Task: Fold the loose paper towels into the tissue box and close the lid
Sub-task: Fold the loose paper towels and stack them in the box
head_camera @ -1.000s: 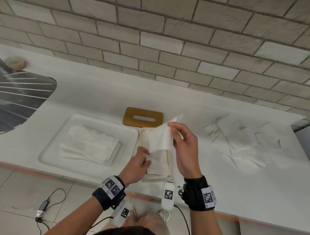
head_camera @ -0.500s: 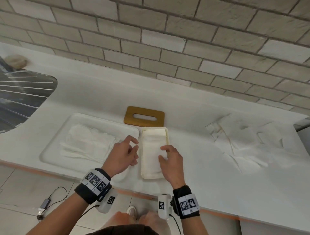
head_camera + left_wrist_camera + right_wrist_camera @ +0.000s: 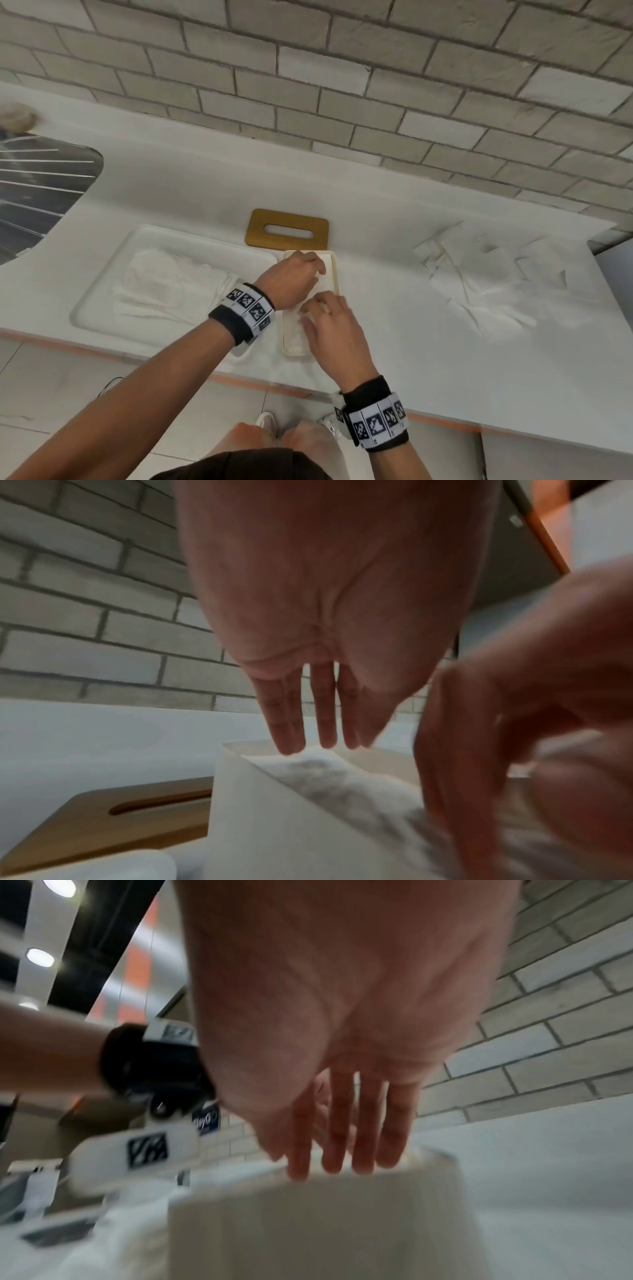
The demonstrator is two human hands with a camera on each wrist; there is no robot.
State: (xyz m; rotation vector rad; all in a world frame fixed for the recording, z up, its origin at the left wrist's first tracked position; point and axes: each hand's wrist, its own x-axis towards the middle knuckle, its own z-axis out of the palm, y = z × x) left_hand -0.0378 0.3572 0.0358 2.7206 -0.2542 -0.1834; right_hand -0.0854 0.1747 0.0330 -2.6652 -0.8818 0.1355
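Observation:
The cream tissue box (image 3: 295, 352) stands open near the counter's front edge with folded paper towel (image 3: 292, 331) inside. My left hand (image 3: 310, 272) lies over the box's far end, its straight fingers (image 3: 291, 731) touching the towel (image 3: 342, 775) there. Over the nearer half my right hand (image 3: 313, 313) presses down with fingers (image 3: 363, 1139) flat on top of the box (image 3: 308, 1231). The wooden lid (image 3: 287, 233) with its slot lies flat just behind the box. A heap of loose paper towels (image 3: 479, 284) sits to the right on the counter.
A shallow white tray (image 3: 102, 298) left of the box holds a stack of folded towels (image 3: 171, 287). A metal sink (image 3: 37, 195) lies at the far left. The brick wall (image 3: 342, 102) runs behind the white counter (image 3: 394, 342), whose front edge is close to me.
A second ago my right hand held a towel up over the box while my left held its lower end. The towel now lies in the box and both hands have come down onto it.

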